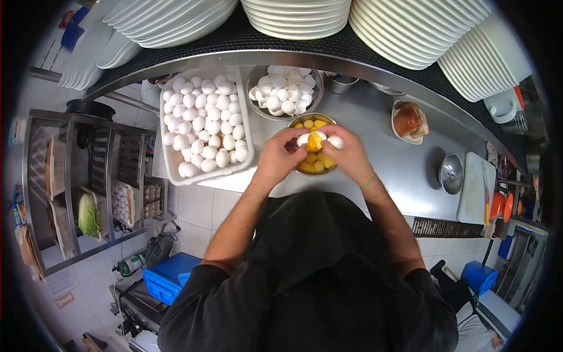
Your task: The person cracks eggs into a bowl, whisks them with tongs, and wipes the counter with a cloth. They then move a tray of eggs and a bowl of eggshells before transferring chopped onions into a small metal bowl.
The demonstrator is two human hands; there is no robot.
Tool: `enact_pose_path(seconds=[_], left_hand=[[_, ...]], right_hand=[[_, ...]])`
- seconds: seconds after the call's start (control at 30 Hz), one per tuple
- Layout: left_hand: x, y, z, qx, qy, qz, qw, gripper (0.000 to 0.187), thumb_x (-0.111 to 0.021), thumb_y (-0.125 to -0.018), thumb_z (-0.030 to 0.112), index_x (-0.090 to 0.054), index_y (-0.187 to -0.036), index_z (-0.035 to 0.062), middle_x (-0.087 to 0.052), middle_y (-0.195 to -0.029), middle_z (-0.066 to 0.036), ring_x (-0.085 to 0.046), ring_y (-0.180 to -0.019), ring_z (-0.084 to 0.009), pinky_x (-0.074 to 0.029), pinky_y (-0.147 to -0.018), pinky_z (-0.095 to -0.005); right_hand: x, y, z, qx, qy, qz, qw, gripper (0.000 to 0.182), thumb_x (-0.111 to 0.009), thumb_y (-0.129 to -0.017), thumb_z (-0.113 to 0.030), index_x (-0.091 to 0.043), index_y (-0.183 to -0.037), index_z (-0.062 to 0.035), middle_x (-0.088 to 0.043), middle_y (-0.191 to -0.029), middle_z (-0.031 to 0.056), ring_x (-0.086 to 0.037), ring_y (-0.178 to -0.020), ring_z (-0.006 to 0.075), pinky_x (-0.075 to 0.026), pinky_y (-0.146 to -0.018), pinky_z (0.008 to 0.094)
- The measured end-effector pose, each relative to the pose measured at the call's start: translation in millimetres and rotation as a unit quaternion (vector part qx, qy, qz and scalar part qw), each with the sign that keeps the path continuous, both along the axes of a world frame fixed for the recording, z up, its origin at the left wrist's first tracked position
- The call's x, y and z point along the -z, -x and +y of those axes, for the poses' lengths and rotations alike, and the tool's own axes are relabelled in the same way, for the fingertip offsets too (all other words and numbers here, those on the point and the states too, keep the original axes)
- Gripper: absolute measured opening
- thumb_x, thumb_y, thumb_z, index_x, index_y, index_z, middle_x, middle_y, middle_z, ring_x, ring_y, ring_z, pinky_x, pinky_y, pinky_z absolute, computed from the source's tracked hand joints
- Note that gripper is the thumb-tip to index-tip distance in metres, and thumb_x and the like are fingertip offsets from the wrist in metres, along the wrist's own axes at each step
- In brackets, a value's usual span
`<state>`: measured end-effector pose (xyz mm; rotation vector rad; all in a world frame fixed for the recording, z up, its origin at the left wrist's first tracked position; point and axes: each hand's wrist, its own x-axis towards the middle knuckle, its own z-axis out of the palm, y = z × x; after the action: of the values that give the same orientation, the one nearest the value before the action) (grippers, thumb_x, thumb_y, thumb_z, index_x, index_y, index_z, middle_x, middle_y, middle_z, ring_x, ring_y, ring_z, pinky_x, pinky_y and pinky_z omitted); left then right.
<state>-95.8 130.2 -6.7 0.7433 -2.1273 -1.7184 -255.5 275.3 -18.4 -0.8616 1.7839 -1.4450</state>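
Observation:
My left hand (282,155) and my right hand (350,155) meet over a metal bowl (317,175) holding several egg yolks. Between my fingertips is a cracked egg (303,139), its shell parted and the yolk (315,141) slipping out toward the bowl. The fingers of both hands are closed around the shell. A rounded white piece (335,142) also shows at my right fingers; whether it is shell or a second egg I cannot tell. To the left, a white tub (249,135) is full of white eggs (199,123). Behind the yolks, another metal bowl (255,110) is heaped with eggshells (284,88).
Stacked white plates (296,20) line the shelf above the steel counter (381,170). Toward the right stand a white dish (415,139) with brown food, a small metal bowl (451,173), and a cutting board (471,193) with a knife (486,199). A rack (70,176) is at left.

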Motion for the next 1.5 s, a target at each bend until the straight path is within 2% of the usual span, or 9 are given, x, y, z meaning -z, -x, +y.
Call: enact_pose_path(seconds=[0.07,0.27,0.53,0.7,0.8,1.03,1.1,1.27,1.5], left_hand=[[-4,-4,-3,0.012,0.025,-0.003,1.000,0.037,-0.076,-0.089,0.006,-0.072,-0.126,0.0031,-0.071,-0.117,-0.010,-0.071,-0.096,-0.0181,-0.058,-0.087,-0.0311],[7,-13,-29,-0.034,0.319,-0.033,0.946,0.041,-0.079,-0.084,0.006,-0.071,-0.124,0.0041,-0.070,-0.117,-0.013,-0.070,-0.093,-0.0273,-0.059,-0.084,-0.0371],[-20,22,-98,-0.169,0.345,-0.073,0.920,0.042,-0.081,-0.084,0.014,-0.070,-0.124,0.0067,-0.066,-0.119,-0.015,-0.067,-0.107,-0.0390,-0.056,-0.093,-0.0466],[13,62,-149,-0.177,0.404,-0.056,0.896,0.047,-0.083,-0.081,0.018,-0.071,-0.125,0.0065,-0.069,-0.124,-0.022,-0.069,-0.109,-0.0409,-0.057,-0.095,-0.0478],[37,73,-154,-0.167,0.382,-0.054,0.907,0.052,-0.083,-0.081,0.018,-0.069,-0.129,0.0036,-0.070,-0.125,-0.022,-0.068,-0.111,-0.0412,-0.056,-0.097,-0.0458],[16,19,-137,-0.195,0.375,0.013,0.906,0.043,-0.077,-0.083,0.012,-0.070,-0.125,0.0045,-0.070,-0.125,-0.020,-0.067,-0.113,-0.0408,-0.054,-0.101,-0.0476],[12,-21,-143,-0.270,0.434,-0.002,0.859,0.042,-0.079,-0.081,0.009,-0.071,-0.122,0.0046,-0.070,-0.122,-0.020,-0.067,-0.111,-0.0412,-0.055,-0.098,-0.0485],[21,-135,-175,-0.422,0.420,-0.324,0.735,0.047,-0.083,-0.085,0.032,-0.064,-0.118,0.0040,-0.066,-0.112,-0.018,-0.069,-0.101,-0.0382,-0.055,-0.088,-0.0494],[32,-162,-186,-0.430,0.282,-0.400,0.759,0.053,-0.082,-0.087,0.036,-0.059,-0.126,0.0071,-0.069,-0.122,-0.020,-0.070,-0.110,-0.0401,-0.055,-0.095,-0.0513]], right_hand=[[3,7,4,-0.009,0.001,-0.004,1.000,0.032,-0.074,-0.091,-0.014,-0.072,-0.123,-0.0065,-0.077,-0.113,0.0119,-0.074,-0.101,0.0210,-0.057,-0.092,0.0326],[-10,16,10,-0.003,-0.123,0.393,0.911,0.035,-0.075,-0.087,-0.018,-0.072,-0.122,-0.0151,-0.072,-0.108,0.0111,-0.069,-0.104,0.0357,-0.057,-0.091,0.0451],[-26,34,-56,0.016,-0.120,0.414,0.902,0.039,-0.075,-0.088,-0.022,-0.069,-0.126,-0.0153,-0.070,-0.117,0.0122,-0.068,-0.109,0.0356,-0.057,-0.092,0.0472],[-15,55,-134,0.029,-0.121,0.504,0.854,0.043,-0.075,-0.090,-0.030,-0.067,-0.130,-0.0153,-0.072,-0.122,0.0130,-0.069,-0.113,0.0356,-0.058,-0.094,0.0473],[-21,61,-167,-0.036,-0.221,0.496,0.839,0.050,-0.074,-0.090,-0.033,-0.065,-0.137,-0.0167,-0.070,-0.131,0.0141,-0.068,-0.119,0.0359,-0.056,-0.099,0.0472],[7,71,-153,-0.025,-0.143,0.464,0.874,0.057,-0.073,-0.093,-0.037,-0.061,-0.142,-0.0110,-0.068,-0.137,0.0179,-0.066,-0.126,0.0357,-0.053,-0.105,0.0447],[6,76,-139,-0.013,-0.110,0.440,0.891,0.055,-0.075,-0.093,-0.037,-0.063,-0.139,-0.0093,-0.070,-0.133,0.0197,-0.068,-0.122,0.0376,-0.054,-0.102,0.0453],[1,75,-101,0.026,-0.077,0.364,0.928,0.053,-0.077,-0.093,-0.035,-0.065,-0.135,-0.0054,-0.070,-0.131,0.0213,-0.068,-0.119,0.0387,-0.054,-0.101,0.0438],[10,60,-87,0.042,-0.070,0.111,0.991,0.047,-0.074,-0.095,-0.029,-0.063,-0.133,-0.0025,-0.070,-0.126,0.0198,-0.070,-0.107,0.0301,-0.054,-0.095,0.0378]])
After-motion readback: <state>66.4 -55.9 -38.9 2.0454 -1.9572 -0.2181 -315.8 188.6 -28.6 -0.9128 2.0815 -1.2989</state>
